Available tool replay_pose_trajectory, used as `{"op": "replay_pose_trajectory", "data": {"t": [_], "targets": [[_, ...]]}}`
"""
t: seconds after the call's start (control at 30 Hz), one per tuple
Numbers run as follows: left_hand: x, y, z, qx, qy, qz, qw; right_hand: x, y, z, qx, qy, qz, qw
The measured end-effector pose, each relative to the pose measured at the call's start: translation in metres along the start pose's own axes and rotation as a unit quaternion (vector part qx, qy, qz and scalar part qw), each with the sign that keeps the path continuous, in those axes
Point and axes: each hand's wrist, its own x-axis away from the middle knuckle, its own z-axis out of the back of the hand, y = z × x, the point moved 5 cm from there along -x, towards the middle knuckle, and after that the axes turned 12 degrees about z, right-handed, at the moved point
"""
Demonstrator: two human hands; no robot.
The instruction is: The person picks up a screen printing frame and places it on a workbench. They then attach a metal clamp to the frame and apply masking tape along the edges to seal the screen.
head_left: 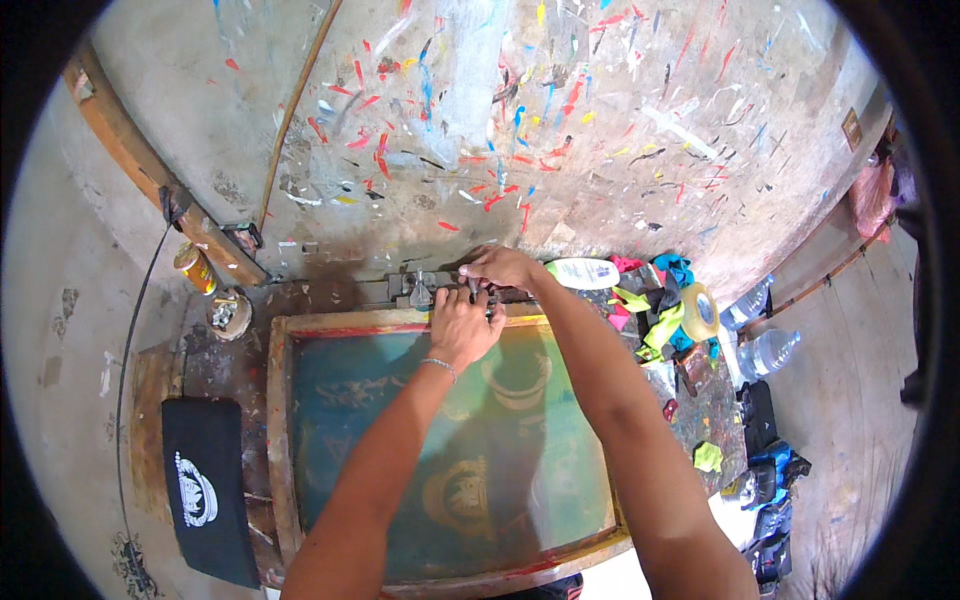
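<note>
Our fingers are bent and bunched together over the metal clamp hardware [415, 290] at the far edge of the framed screen. The left hand [462, 325] lies over the frame's far rail, fingers curled forward; the right hand [500, 268] arches in from the right, its fingertips just beside the left's. Whether either is closed on a part we cannot tell, because the hands cover the contact. With them crowded so close, we judge that a fingertip could be pinched if a clamp part turned or snapped over suddenly.

The wooden frame [280, 430] lies on the table [700, 420] below our wrists, with the clamp hardware along its far side. If we press unevenly on that rail, the frame could tilt or sit crooked. Our forearms pass above the green mesh [500, 440]; a dropped elbow or the bracelet [440, 367] on our left wrist could scuff or dent it.

Farther out, the white bottle [582, 273] lies near our right wrist, where a sideways swing could knock it. The bright rags [660, 325] and the tape roll [700, 311] crowd that corner too. To the left, the black printed piece [208, 480] lies beside the frame and could be smudged if the frame slid across it.
</note>
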Motion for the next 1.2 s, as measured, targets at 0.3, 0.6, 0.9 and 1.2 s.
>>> {"op": "replay_pose_trajectory", "data": {"t": [0.3, 0.6, 0.9, 1.2], "targets": [[0.001, -0.002, -0.001, -0.004, -0.06, -0.014, 0.998, -0.031, -0.033, -0.007, 0.324, 0.025, 0.008, 0.946], [-0.002, 0.003, 0.008, 0.014, -0.019, -0.006, 1.0, -0.001, 0.047, -0.003, -0.146, -0.017, -0.048, 0.988], [0.001, 0.002, 0.005, 0.031, -0.019, -0.041, 0.998, -0.046, -0.028, -0.021, 0.414, 0.049, -0.058, 0.907], [0.0, 0.003, 0.007, 0.009, -0.048, 0.002, 0.999, 0.004, 0.033, 0.014, -0.129, -0.043, -0.043, 0.99]]}}
